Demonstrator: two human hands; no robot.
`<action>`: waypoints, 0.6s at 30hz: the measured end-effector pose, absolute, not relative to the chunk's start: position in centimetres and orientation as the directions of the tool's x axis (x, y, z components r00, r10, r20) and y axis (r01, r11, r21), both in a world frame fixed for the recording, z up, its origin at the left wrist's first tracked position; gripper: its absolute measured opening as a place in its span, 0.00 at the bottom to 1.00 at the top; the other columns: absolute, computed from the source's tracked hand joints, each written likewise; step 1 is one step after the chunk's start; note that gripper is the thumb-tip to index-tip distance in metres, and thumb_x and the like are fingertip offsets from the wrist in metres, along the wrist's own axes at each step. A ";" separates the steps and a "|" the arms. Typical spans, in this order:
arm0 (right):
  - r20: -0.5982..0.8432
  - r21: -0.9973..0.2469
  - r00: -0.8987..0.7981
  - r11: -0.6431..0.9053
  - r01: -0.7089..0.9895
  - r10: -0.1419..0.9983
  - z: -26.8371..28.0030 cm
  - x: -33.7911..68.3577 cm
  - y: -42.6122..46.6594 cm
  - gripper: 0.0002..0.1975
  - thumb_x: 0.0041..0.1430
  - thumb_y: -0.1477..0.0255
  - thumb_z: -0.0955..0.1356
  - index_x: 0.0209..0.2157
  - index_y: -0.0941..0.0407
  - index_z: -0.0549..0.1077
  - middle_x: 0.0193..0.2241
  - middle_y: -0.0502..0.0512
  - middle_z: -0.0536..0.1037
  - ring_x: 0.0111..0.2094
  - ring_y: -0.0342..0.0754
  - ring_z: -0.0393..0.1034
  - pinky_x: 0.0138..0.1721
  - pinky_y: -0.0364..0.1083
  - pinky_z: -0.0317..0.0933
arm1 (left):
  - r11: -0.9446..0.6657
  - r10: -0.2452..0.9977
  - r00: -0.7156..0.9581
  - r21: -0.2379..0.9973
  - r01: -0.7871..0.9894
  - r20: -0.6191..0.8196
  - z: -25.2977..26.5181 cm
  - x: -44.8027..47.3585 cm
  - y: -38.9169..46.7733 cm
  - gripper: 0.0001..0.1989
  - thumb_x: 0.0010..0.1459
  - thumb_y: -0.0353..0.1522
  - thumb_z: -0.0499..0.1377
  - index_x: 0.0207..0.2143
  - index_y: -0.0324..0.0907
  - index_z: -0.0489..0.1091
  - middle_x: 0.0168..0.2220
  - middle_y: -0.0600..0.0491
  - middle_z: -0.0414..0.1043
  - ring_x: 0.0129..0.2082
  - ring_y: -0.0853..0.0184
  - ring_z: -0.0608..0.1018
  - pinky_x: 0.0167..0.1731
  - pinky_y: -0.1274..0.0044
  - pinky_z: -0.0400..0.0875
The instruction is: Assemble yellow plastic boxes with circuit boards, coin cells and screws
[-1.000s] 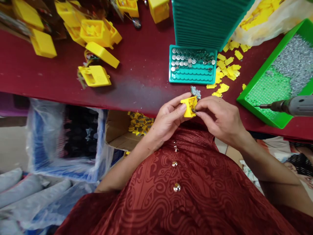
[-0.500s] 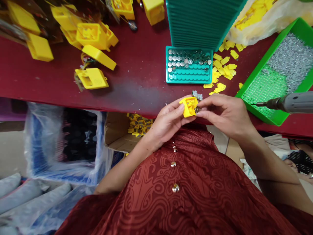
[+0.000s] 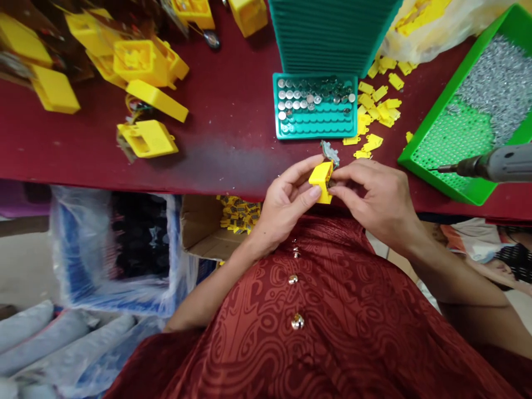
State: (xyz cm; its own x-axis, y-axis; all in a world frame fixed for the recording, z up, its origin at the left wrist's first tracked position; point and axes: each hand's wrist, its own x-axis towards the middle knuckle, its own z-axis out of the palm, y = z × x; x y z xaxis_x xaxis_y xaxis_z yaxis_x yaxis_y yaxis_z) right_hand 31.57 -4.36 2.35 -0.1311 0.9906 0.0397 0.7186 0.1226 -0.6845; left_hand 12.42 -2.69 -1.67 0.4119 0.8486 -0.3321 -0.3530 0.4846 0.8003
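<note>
A small yellow plastic housing (image 3: 321, 176) is held near the table's front edge by my left hand (image 3: 286, 202), thumb on its near side and fingers behind. My right hand (image 3: 374, 194) pinches at the housing's right side; a small dark part seems to be between thumb and forefinger, mostly hidden. Just beyond the housing is a grey-green piece (image 3: 330, 152), probably a circuit board; whether it is joined to the housing I cannot tell. Above it lies a teal tray (image 3: 316, 130) with rows of silver button cells (image 3: 288, 95).
Loose yellow covers (image 3: 376, 108) lie right of the tray. A green basket (image 3: 449, 188) holds many small screws (image 3: 499, 83), with a power screwdriver (image 3: 499, 164) over it. Yellow housings with wires (image 3: 147, 138) lie at left. Below the edge stands a cardboard box (image 3: 203, 230) of yellow parts.
The yellow housing has been turned in my left hand, so its open inside now faces right, away from view. The grey-green piece appears more upright. The whole view has shifted slightly.
</note>
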 end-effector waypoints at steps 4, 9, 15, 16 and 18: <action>0.065 -0.701 -0.112 0.126 0.702 0.992 2.2 31.2 -4.7 0.07 0.67 0.73 0.71 0.43 0.53 0.84 0.39 0.54 0.85 0.39 0.48 0.78 0.42 0.47 0.71 | 0.486 0.849 0.403 0.803 -0.344 -0.341 -1.6 12.4 -2.6 0.25 0.59 0.41 0.75 0.58 0.49 0.79 0.61 0.49 0.81 0.59 0.58 0.83 0.59 0.70 0.77; 0.140 -0.717 -0.060 0.143 0.682 0.988 1.7 31.1 -4.9 0.07 0.68 0.72 0.71 0.43 0.55 0.84 0.39 0.55 0.85 0.38 0.47 0.77 0.42 0.47 0.70 | 0.516 0.836 0.401 0.783 -0.348 -0.373 -1.3 12.5 -2.3 0.24 0.59 0.41 0.75 0.57 0.49 0.80 0.60 0.50 0.82 0.57 0.60 0.84 0.56 0.73 0.78; 0.040 -0.733 -0.103 0.099 0.672 0.994 2.0 31.2 -4.3 0.04 0.65 0.74 0.72 0.36 0.56 0.81 0.34 0.53 0.83 0.34 0.45 0.73 0.40 0.45 0.65 | 0.560 0.805 0.439 0.757 -0.337 -0.399 -0.8 12.6 -2.5 0.24 0.60 0.41 0.74 0.57 0.49 0.79 0.57 0.50 0.83 0.59 0.59 0.83 0.58 0.72 0.77; 0.036 -0.732 -0.107 0.100 0.674 0.994 2.0 31.2 -4.2 0.03 0.64 0.75 0.72 0.34 0.56 0.81 0.33 0.52 0.82 0.33 0.45 0.72 0.39 0.45 0.65 | 0.566 0.798 0.451 0.754 -0.332 -0.400 -0.7 12.7 -2.5 0.24 0.59 0.41 0.74 0.57 0.48 0.79 0.57 0.50 0.83 0.60 0.58 0.82 0.60 0.71 0.77; 0.055 -0.722 -0.117 0.121 0.682 0.992 1.9 31.1 -4.1 0.04 0.64 0.76 0.72 0.33 0.57 0.80 0.32 0.52 0.81 0.33 0.45 0.72 0.39 0.45 0.65 | 0.572 0.795 0.450 0.749 -0.334 -0.406 -0.6 12.8 -2.6 0.25 0.57 0.40 0.75 0.56 0.47 0.79 0.56 0.50 0.83 0.59 0.58 0.83 0.61 0.70 0.77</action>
